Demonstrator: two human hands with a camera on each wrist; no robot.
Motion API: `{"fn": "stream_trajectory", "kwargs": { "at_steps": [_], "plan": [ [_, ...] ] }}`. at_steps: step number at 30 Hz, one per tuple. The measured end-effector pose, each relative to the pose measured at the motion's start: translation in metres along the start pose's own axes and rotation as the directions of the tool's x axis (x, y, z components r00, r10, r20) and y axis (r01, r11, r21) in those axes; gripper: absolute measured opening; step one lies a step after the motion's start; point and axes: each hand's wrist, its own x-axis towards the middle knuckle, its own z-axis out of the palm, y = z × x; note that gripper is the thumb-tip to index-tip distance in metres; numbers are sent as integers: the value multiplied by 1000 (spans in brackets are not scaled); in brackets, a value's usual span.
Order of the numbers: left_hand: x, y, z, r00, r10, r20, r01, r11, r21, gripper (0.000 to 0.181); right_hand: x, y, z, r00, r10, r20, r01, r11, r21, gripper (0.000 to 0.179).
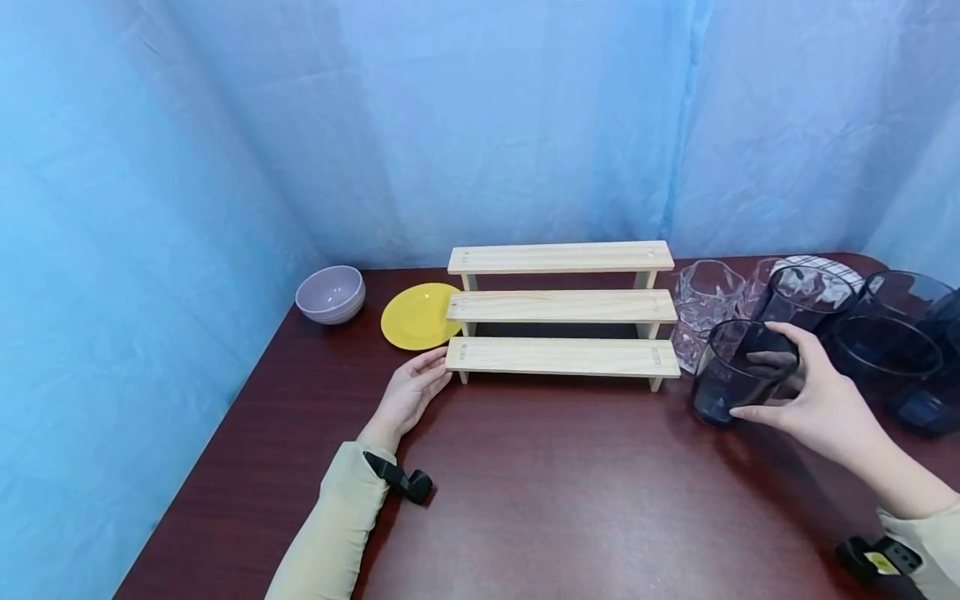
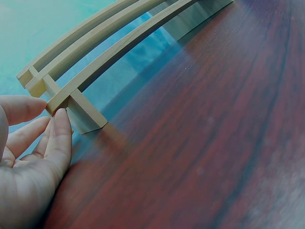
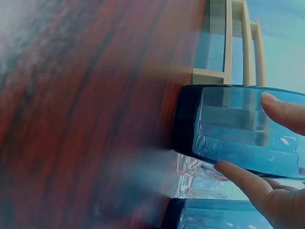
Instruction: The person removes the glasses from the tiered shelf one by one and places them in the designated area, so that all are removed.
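A three-tier wooden stand stands on the table. My left hand pinches the left end of its lowest board; in the left wrist view the thumb is at the board's end, with the fingers just below. My right hand grips a dark blue tinted glass to the right of the stand, thumb and fingers spread around its side. In the right wrist view this glass is close to the tabletop, its thick dark base downward.
More dark blue glasses crowd the far right, beside clear faceted glasses. A checked plate lies behind them. Left of the stand are a yellow plate and a lilac bowl. Blue curtains enclose the table.
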Motion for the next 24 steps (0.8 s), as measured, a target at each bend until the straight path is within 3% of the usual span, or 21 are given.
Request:
{"fn": "stream_trajectory", "kwargs": {
  "at_steps": [9, 16, 24],
  "plan": [
    [-1, -1, 1, 1000, 16, -11, -17, 999, -40, 44, 0, 2, -1, 1000, 0, -27, -1, 998, -66, 111],
    [-1, -2, 1, 1000, 8, -11, -9, 1000, -8, 43, 0, 0, 0, 996, 13, -94, -23, 994, -103, 109],
    [-1, -2, 1, 1000, 12, -9, -12, 1000, -2, 44, 1, -2, 1, 994, 31, -109, -44, 992, -115, 109]
  ]
}}
